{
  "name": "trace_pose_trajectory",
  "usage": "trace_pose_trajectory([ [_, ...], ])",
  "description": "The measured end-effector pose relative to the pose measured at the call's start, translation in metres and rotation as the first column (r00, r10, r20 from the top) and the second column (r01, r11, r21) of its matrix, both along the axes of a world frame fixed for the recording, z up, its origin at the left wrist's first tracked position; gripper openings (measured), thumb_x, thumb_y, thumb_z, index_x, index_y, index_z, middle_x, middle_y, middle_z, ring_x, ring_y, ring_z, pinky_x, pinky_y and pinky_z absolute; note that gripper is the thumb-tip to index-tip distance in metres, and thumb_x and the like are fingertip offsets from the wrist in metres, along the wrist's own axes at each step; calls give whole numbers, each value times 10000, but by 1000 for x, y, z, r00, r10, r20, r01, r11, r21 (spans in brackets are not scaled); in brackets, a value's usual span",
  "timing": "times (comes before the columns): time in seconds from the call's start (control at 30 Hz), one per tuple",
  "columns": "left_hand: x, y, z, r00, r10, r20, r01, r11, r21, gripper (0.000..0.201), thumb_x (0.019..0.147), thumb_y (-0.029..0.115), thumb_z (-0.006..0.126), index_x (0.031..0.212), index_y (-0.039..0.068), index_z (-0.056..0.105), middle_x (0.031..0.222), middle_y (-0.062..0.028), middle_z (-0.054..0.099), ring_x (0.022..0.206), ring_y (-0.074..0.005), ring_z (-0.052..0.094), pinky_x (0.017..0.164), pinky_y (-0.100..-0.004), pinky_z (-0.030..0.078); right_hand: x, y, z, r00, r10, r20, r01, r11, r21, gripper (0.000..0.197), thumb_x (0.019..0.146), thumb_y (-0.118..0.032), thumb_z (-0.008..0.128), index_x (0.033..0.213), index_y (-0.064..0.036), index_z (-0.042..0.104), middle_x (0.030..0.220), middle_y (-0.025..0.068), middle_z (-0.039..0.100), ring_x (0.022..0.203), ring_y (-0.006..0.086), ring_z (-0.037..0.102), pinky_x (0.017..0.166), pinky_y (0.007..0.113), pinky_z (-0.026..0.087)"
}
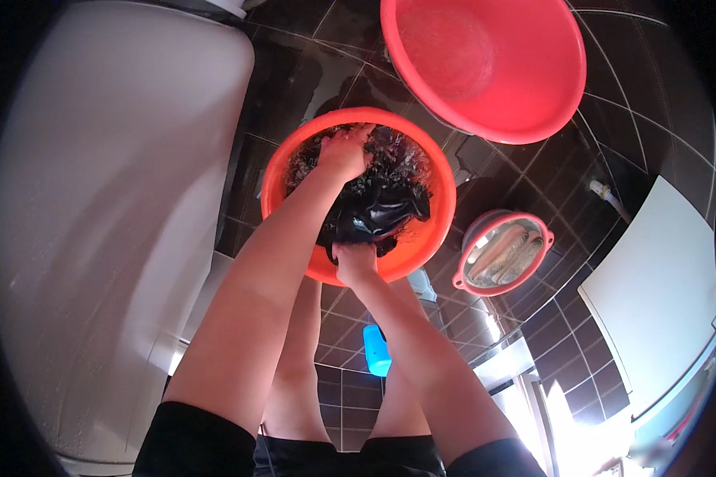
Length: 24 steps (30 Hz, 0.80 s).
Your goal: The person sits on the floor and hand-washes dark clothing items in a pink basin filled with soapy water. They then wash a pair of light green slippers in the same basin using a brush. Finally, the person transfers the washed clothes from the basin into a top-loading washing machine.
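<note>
An orange-red basin point(441, 203) on the floor holds water and a dark wet cloth point(374, 215), its folds shiny and partly above the surface. Over the far left of the basin, my left hand point(344, 153) reaches down with fingers apart against the wet dark cloth; its fingertips are partly lost in the water. At the near side, my right hand point(357, 261) is closed on a gathered part of the cloth. Its fingertips are hidden under the dark folds.
A larger pink-red basin point(525, 63) stands at the far right. Right of me is a smaller pink-rimmed basin point(504, 254) with pale slippers-like items inside. A white tub-like surface point(119, 199) fills the left. A blue plastic object point(376, 350) sits near my legs on dark tiles.
</note>
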<state>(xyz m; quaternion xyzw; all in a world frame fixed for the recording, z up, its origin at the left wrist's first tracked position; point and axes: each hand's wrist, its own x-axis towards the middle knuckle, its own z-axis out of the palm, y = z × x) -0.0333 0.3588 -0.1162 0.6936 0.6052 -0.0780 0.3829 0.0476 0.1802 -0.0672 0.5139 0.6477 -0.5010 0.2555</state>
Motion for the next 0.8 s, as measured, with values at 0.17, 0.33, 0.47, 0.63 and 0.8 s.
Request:
trace_pose_trajectory([
  [0.17, 8, 22, 18, 917, -265, -298, 171, 936, -307, 679, 762, 471, 652, 1336, 167, 453, 1309, -85, 525, 1267, -320, 429, 973, -566, 357, 7, -4, -54, 977, -200, -75, 200, 980, -12, 242, 778, -120, 555, 1010, -157, 615, 1307, 110, 491, 1274, 354, 373, 1052, 455, 303],
  [0.33, 30, -22, 26, 927, -312, -209, 308, 950, -52, 473, 745, 494, 653, 1015, 105, 656, 1018, -64, 660, 1017, -266, 584, 892, -452, 417, 36, -58, -62, 917, -335, -219, 376, 908, 184, 649, 796, -102, 560, 1410, -188, 368, 1313, 176, 512, 1228, 364, 450, 1037, 479, 343],
  [0.47, 1, -46, 78, 967, -172, -186, 157, 983, -93, 395, 731, 449, 671, 917, 100, 674, 874, -70, 675, 924, -262, 616, 831, -444, 454, 50, 14, 42, 771, -628, -104, 511, 708, -488, 553, 878, -237, 596, 1373, -89, 400, 988, 155, 673, 871, 276, 657, 763, 381, 541],
  [0.63, 5, -66, 151, 984, -162, -72, 155, 984, -91, 315, 670, 370, 689, 812, 91, 662, 777, -86, 664, 822, -264, 641, 745, -409, 494, 75, 65, 101, 19, -997, -77, 966, 38, -257, 472, 901, -241, 623, 1285, -34, 442, 1023, 137, 640, 845, 185, 651, 695, 281, 542],
  [0.8, 9, -89, 240, 987, -119, 105, 112, 991, 70, 280, 638, 344, 696, 735, 89, 630, 724, -68, 644, 791, -263, 603, 721, -409, 469, 82, 68, 28, 244, -858, -452, 969, 232, 83, 804, 729, -195, 761, 1374, -5, 320, 1176, 174, 575, 1033, 271, 602, 877, 342, 495],
])
